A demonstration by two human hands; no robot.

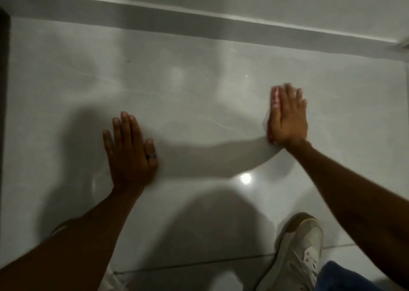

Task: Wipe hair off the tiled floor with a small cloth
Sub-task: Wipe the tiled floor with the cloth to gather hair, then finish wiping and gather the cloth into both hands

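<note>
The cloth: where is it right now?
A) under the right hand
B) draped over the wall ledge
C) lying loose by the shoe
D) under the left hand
A: the reddish cloth peeks out along the edge of the right hand, which presses it flat on the floor; the left hand rests bare on the tile.

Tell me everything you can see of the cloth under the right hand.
The cloth shows only as a narrow, blurred strip, red or pink with pale patches, along the thumb side of the right hand. That hand lies flat on it, fingers spread, pressing it against the glossy grey tiled floor. A little pale edge seems to peek past the fingertips. Its weave, full shape and any hair on it cannot be made out.
</note>
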